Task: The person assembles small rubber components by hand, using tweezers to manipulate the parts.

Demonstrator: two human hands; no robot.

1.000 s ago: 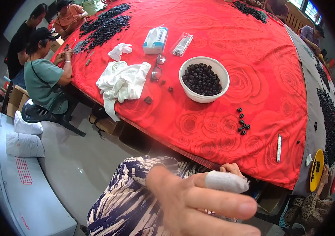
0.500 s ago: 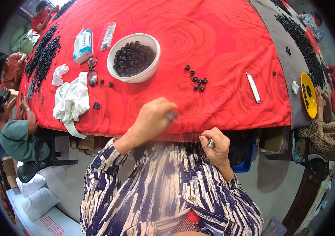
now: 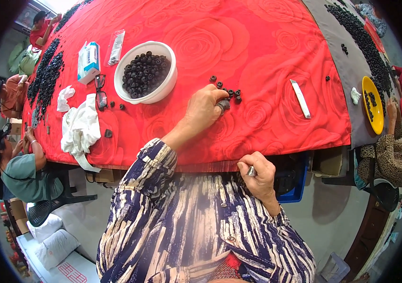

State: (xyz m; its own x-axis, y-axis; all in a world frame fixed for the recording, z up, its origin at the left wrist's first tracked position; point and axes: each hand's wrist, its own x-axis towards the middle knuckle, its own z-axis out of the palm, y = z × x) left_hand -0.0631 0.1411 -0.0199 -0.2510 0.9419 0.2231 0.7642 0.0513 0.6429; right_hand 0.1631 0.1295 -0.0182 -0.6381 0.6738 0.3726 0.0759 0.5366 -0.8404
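My left hand (image 3: 205, 108) is stretched forward over the red cloth, fingers curled together at a small group of black ring-shaped pieces (image 3: 231, 92). A grey wrapping shows on one of its digits; what its fingertips hold, if anything, is hidden. My right hand (image 3: 260, 175) stays low by the table's front edge, closed round a small silver metal tool (image 3: 251, 171), of which only a short end shows. Left of my left hand stands a white bowl (image 3: 173, 70) holding many similar black pieces (image 3: 145, 74).
A white cloth (image 3: 82, 126), eyeglasses (image 3: 100, 91), a blue-and-white box (image 3: 88, 62) and a clear packet (image 3: 115, 47) lie at left. A white-handled cutter (image 3: 300, 99) lies at right. Other people sit at both sides; a yellow plate (image 3: 376, 123) is by one at right.
My left hand has moved forward and right, from near the table edge to the small group of black pieces. My right hand has hardly moved. The view has shifted slightly.
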